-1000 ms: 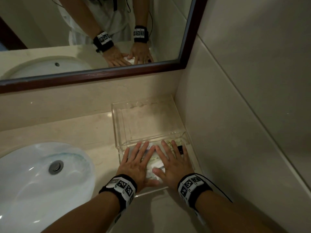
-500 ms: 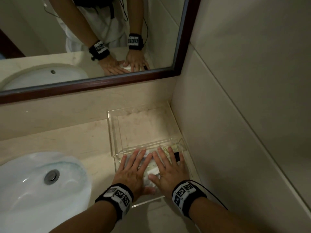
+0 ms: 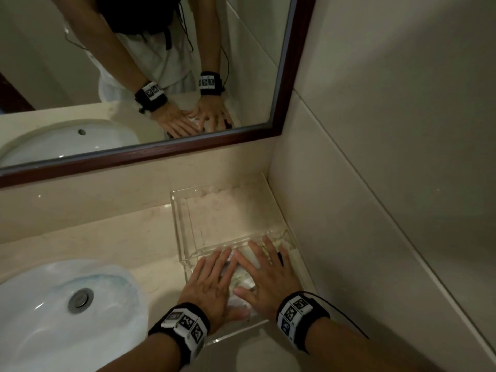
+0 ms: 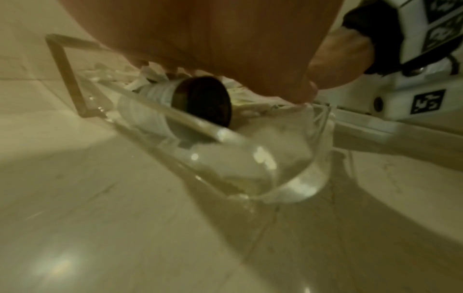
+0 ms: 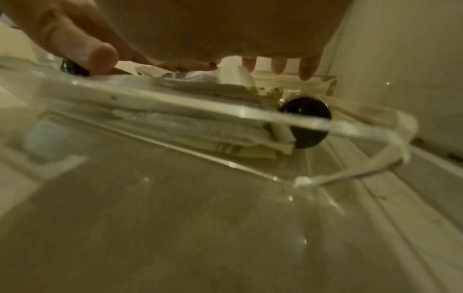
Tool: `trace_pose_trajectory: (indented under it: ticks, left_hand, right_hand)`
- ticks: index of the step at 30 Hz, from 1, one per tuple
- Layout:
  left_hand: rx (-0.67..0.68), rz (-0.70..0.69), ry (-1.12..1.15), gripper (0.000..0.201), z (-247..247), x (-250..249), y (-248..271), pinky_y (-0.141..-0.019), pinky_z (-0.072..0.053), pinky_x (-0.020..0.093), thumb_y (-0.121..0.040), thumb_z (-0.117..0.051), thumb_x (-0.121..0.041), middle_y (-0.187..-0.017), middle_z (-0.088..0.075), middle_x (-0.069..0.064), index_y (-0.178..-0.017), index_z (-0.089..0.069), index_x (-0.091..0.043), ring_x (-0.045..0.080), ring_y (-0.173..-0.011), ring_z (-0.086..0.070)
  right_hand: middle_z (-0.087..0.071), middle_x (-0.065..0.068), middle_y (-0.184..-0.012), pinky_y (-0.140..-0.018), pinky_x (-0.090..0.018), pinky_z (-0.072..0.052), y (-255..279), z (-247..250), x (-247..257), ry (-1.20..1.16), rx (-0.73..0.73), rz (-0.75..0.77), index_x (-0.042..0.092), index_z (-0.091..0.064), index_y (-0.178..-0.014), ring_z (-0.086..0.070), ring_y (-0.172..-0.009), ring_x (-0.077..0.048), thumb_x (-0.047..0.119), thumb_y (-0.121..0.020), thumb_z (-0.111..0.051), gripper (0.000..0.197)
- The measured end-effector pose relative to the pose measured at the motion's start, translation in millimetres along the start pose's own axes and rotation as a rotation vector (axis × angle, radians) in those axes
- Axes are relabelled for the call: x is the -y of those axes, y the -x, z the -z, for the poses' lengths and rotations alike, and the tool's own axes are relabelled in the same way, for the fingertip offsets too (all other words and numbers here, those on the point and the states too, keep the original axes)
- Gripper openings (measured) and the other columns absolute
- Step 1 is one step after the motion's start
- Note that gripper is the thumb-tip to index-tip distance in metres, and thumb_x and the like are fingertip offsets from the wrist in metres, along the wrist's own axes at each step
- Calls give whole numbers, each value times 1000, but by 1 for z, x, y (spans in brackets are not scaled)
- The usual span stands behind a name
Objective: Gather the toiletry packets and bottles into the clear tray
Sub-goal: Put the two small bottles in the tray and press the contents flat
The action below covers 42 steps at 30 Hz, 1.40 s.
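A clear tray (image 3: 185, 265) sits on the counter in the corner by the right wall. Its near part holds several white toiletry packets (image 3: 243, 281) and small bottles lying on their sides. One bottle's dark cap (image 4: 203, 99) shows under my left palm, another dark cap (image 5: 304, 121) at the tray's right end. My left hand (image 3: 212, 284) and right hand (image 3: 265, 275) lie flat side by side on the packets, fingers straight and spread, pointing toward the mirror. The right fingertips (image 5: 278, 66) rest on the pile. Most of the packets are hidden under the hands.
A white sink basin (image 3: 67, 312) with a metal drain lies to the left. A mirror with a dark frame (image 3: 150, 151) runs along the back wall. The tiled side wall (image 3: 375, 224) stands close on the right. The tray's far clear section (image 3: 228, 210) reaches the back corner.
Both hands stay flat on the packets in the tray and have drawn slightly closer together. The head view has tilted, so the tray appears lower in the frame.
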<state>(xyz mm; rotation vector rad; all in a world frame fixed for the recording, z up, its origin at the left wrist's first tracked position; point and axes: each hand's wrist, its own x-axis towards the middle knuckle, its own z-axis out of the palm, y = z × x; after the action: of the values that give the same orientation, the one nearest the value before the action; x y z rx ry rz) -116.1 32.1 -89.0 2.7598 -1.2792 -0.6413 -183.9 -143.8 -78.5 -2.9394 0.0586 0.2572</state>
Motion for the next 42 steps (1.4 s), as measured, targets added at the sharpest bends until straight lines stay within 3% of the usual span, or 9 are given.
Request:
trace_pose_trajectory:
  ticks: [2,4,8,12,24,26,28,33,42]
  left_hand:
    - [51,6,17,120,-2,1,0,-114,-14,49,-71,-28,-97,-163,-21,7,-156,-27,-13,30,-149,-29]
    - [32,3,56,115,-5,0,0,-111,-21,51,-70,-32,-97,-159,-36,7,-154,-35,-17,29,-145,-35]
    - [2,5,38,116,-10,1,-1,-114,-15,52,-71,-27,-96,-164,-23,7,-158,-25,-20,29,-150,-24]
    - [9,6,45,116,-12,2,-1,-112,-20,55,-71,-35,-95,-161,-32,10,-156,-31,-17,33,-147,-31]
    - [-33,0,26,116,-16,2,-8,-112,-22,56,-68,-39,-93,-160,-36,9,-155,-36,-17,32,-147,-31]
    - [-37,13,19,117,-10,-1,-8,-115,-15,56,-68,-34,-93,-164,-26,8,-157,-27,-17,29,-151,-19]
    - [-18,35,2,116,-3,-7,-6,-117,-4,56,-73,-28,-90,-166,0,4,-159,-6,-16,26,-154,-2]
    - [-43,33,-64,87,3,-16,1,-119,13,49,-94,-26,-56,-163,25,8,-154,18,-10,22,-145,33]
    - [37,67,-78,117,-3,-22,-9,-119,13,54,-79,-32,-84,-154,37,4,-150,27,-11,19,-143,35]
  right_hand:
    - [-48,-1,-146,-106,-60,-33,2,-1,-2,-2,40,2,42,-34,-146,-39,-138,-34,78,-80,-36,75]
    - [-48,-1,-146,-107,-59,-27,3,-6,-7,5,55,-1,41,-33,-147,-41,-138,-33,78,-82,-36,75]
    - [-34,-3,-156,-110,-60,-16,3,-17,-9,18,58,-32,34,-30,-150,-28,-144,-30,80,-85,-27,79]
    - [-24,-3,-161,-114,-64,-13,1,-21,-9,48,38,-46,32,-26,-152,-18,-148,-31,81,-86,-25,83]
    - [-33,-4,-157,-112,-63,-14,-3,-21,-7,64,85,-68,30,-36,-149,-27,-145,-32,78,-87,-28,79]
    - [-34,-3,-157,-112,-61,-15,-2,-21,-7,53,111,-79,31,-35,-149,-28,-145,-32,79,-86,-29,80]
    - [-37,-4,-155,-110,-61,-16,-1,-19,-5,41,106,-84,31,-36,-149,-32,-143,-32,80,-85,-30,81]
    - [-36,-1,-156,-107,-62,-15,0,-12,5,50,20,7,28,-37,-148,-26,-144,-30,74,-84,-35,79]
    - [-40,-3,-153,-107,-59,-21,1,-28,8,41,18,1,12,-43,-145,-31,-143,-30,69,-90,-22,82]
